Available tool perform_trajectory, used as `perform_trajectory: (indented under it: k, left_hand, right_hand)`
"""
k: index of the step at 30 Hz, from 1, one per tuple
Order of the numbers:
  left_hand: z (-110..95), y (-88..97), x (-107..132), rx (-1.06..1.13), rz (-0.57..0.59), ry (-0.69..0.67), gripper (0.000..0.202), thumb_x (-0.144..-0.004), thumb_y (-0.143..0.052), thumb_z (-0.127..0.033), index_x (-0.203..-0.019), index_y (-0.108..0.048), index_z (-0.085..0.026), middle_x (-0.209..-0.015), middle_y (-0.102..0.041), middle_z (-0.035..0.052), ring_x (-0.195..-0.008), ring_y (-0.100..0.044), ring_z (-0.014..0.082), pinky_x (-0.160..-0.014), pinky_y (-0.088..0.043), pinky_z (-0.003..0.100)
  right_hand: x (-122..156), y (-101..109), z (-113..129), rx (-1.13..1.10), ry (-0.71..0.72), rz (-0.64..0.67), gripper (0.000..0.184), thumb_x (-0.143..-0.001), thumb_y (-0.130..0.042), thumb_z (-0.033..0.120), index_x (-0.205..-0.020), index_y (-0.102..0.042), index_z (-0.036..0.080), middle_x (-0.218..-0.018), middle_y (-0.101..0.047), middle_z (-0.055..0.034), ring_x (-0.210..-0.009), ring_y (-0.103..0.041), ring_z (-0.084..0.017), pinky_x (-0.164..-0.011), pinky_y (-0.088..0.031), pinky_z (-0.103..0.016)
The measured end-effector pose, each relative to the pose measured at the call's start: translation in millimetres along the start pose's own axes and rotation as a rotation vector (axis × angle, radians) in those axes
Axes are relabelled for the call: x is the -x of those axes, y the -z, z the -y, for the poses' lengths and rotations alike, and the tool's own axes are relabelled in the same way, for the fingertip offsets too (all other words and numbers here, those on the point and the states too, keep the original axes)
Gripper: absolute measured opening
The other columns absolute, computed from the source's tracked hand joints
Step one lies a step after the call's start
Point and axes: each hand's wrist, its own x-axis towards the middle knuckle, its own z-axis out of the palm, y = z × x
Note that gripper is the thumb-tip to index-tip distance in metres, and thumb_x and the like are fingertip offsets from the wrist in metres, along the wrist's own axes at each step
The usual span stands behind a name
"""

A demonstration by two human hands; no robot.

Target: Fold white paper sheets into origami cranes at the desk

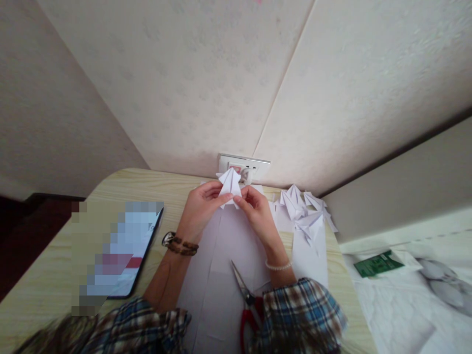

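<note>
A small folded white paper figure (229, 186) is held up above the far part of a light wooden table (121, 189). My left hand (201, 206) pinches its left lower edge, and my right hand (254, 209) pinches its right lower corner. Both hands have fingers closed on the paper. Under my wrists lie flat white paper sheets (224, 275). Red-handled scissors (246, 302) rest on the sheets near my right forearm, blades pointing away from me.
A dark tablet (127, 250) with a blurred screen lies at the left. Several finished folded paper figures (304, 209) sit on paper at the right. A wall socket (244, 167) is behind the table. A green packet (378, 263) lies on white bedding at right.
</note>
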Motion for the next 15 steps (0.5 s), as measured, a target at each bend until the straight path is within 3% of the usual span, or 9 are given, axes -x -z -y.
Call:
perform_trajectory:
  k: [8,15]
  left_hand:
    - [-2.7,-0.4,1.2,-0.027,-0.072,-0.033,0.027,-0.054,-0.083,-0.029,-0.073,-0.069,-0.015,-0.081,-0.073,0.0036,-0.076,-0.065,0.0182,-0.073,-0.048,0.028]
    - [-3.9,-3.0,2.6,-0.037,-0.076,-0.057,0.027,-0.054,-0.083,-0.027,-0.073,-0.069,-0.014,-0.076,-0.072,0.0022,-0.071,-0.063,0.0165,-0.068,-0.046,0.026]
  right_hand:
    - [-0.3,-3.5,4.1,0.003,-0.035,0.043,0.017,-0.083,-0.059,0.034,-0.073,-0.057,0.021,-0.068,-0.057,0.0024,-0.067,-0.053,-0.015,-0.067,-0.039,-0.027]
    - [0.9,-4.1,6.1,0.036,0.021,-0.002,0.025,-0.084,-0.06,0.032,-0.064,-0.05,0.021,-0.061,-0.053,0.0042,-0.062,-0.049,-0.013,-0.064,-0.038,-0.026]
